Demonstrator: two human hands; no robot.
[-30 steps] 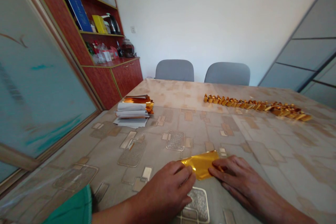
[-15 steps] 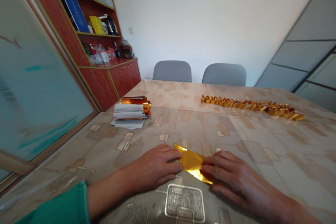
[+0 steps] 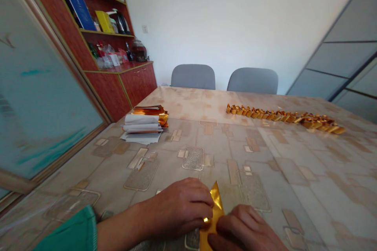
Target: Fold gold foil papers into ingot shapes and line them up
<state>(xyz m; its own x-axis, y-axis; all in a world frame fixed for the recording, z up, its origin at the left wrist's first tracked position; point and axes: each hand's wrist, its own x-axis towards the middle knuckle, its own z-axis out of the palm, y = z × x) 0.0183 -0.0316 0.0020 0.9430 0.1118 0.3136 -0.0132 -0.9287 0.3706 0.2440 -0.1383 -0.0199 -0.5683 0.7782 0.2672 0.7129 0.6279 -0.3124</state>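
A piece of shiny gold foil paper (image 3: 217, 213) stands out between my hands near the table's front edge, its pointed end away from me. My left hand (image 3: 185, 206), coming from a green sleeve, has its fingers curled onto the foil's left side. On the right side, my right hand (image 3: 246, 229) presses bent fingers on the foil's lower part. A stack of white and gold paper sheets (image 3: 143, 125) lies at the left of the table. Folded gold pieces (image 3: 279, 116) form a long row at the right back.
The table (image 3: 176, 106) has a patterned cover. Two grey chairs (image 3: 193, 76) stand behind it against the wall. A red-brown cabinet (image 3: 138, 82) with shelves of boxes, bottles and a kettle is at the left back, beside a frosted glass panel (image 3: 41, 86).
The foil has turned from lying crosswise to pointing away from me and looks narrower. Both hands have moved down, nearer to me, and my right hand has shifted left.
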